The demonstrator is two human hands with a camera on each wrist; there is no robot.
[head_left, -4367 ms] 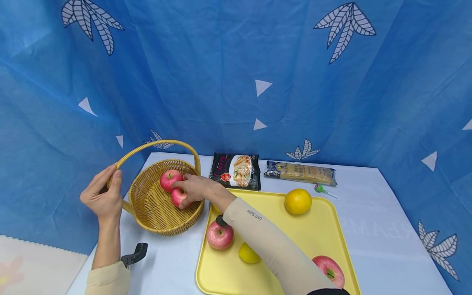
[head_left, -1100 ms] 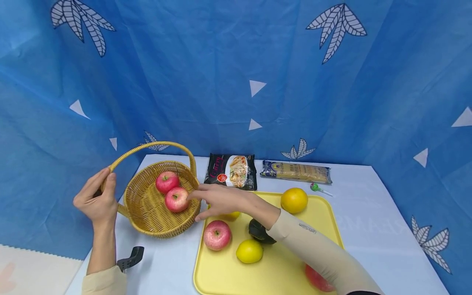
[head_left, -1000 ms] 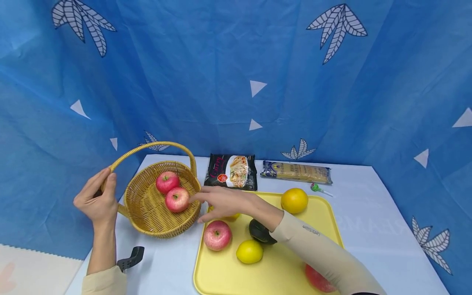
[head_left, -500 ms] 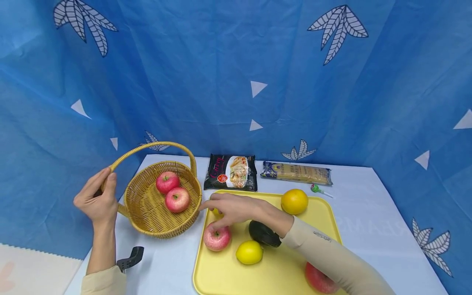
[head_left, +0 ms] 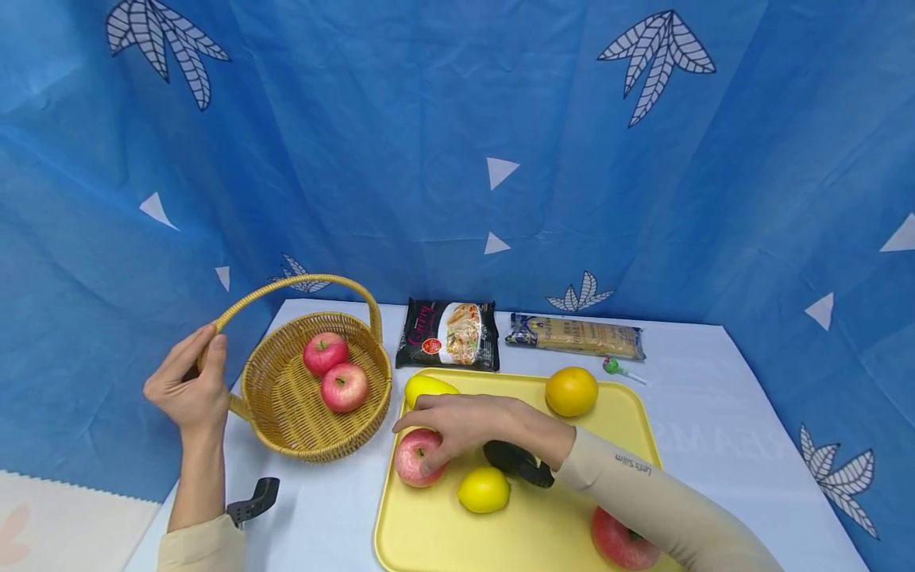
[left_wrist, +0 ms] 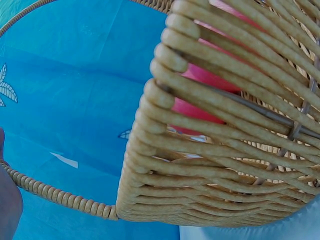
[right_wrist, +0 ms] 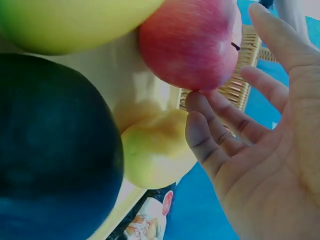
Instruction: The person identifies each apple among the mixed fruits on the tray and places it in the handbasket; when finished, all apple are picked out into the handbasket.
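Note:
In the head view my left hand pinches the handle of the wicker basket, which tilts a little and holds two red apples. My right hand reaches over the yellow tray, with thumb and fingers spread around an apple at its left side. The right wrist view shows this apple beside my loosely bent, parted fingers; a firm hold on it is not visible. A dark fruit or vegetable lies partly under my right wrist.
The tray also bears a yellow lemon, a yellow fruit, an orange one and an apple by my sleeve. Behind stand a black noodle packet, a long pasta packet and a lollipop.
My right hand has moved from the apple in the basket back over the tray, down to the apple at its left side. My left hand keeps its grip on the handle.

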